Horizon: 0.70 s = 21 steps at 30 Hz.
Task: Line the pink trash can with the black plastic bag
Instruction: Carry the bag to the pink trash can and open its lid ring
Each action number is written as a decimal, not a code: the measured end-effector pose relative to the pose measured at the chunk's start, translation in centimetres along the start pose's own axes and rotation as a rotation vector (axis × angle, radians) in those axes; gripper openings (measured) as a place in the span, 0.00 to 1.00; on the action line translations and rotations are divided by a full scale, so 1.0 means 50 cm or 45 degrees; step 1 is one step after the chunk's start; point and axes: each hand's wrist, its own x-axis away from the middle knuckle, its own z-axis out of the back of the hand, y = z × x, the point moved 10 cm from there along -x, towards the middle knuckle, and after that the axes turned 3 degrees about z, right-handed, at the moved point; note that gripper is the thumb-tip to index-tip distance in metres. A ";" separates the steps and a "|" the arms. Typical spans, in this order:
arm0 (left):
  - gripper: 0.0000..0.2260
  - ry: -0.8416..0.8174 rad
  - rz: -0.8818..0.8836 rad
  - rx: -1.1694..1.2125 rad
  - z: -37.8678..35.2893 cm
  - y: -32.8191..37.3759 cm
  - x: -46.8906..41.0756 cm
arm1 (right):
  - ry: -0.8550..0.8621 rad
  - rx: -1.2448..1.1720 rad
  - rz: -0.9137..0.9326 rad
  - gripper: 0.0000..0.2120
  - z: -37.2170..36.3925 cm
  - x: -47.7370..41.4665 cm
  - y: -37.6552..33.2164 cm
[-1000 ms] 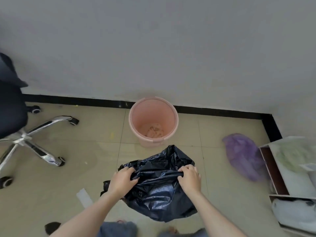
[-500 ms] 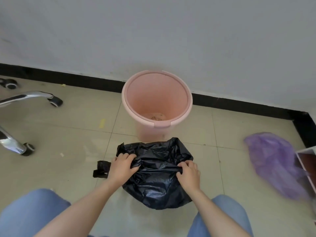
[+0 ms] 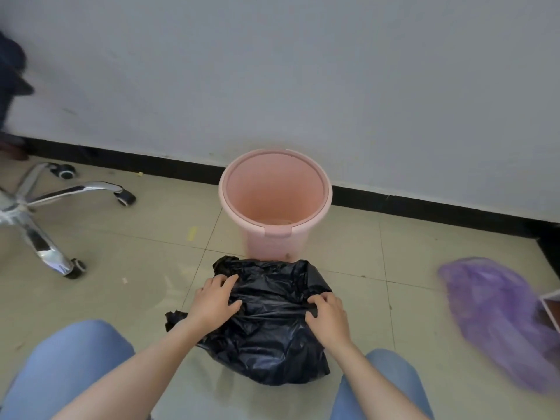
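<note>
The pink trash can (image 3: 274,236) stands upright on the tiled floor against the wall, its mouth open, with no liner in it. Directly in front of it, between my knees, lies the crumpled black plastic bag (image 3: 269,325). My left hand (image 3: 213,301) grips the bag's left upper edge, fingers curled into the plastic. My right hand (image 3: 328,313) grips the bag's right upper edge the same way. The bag's top nearly touches the can's base.
An office chair's chrome base with castors (image 3: 45,207) stands at the left. A purple plastic bag (image 3: 500,322) lies on the floor at the right, by the corner of a white box (image 3: 553,307). A black skirting board (image 3: 151,165) runs along the wall.
The view has dropped lower and closer to the can; my knees have come into view. Both hands have kept hold of the black bag, which now lies nearer the can.
</note>
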 end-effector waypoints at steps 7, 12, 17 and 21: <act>0.20 0.104 0.202 0.591 0.097 0.018 -0.008 | 0.214 -0.003 0.267 0.16 0.103 -0.033 -0.081; 0.17 0.117 0.282 0.988 0.143 0.002 -0.024 | 0.479 0.107 0.598 0.19 0.171 -0.101 -0.220; 0.15 -0.004 0.458 1.256 0.121 -0.055 -0.027 | 0.323 0.341 0.521 0.23 0.156 -0.188 -0.247; 0.16 -0.198 0.586 1.736 0.083 -0.046 -0.046 | 0.369 0.338 0.391 0.16 0.144 -0.192 -0.246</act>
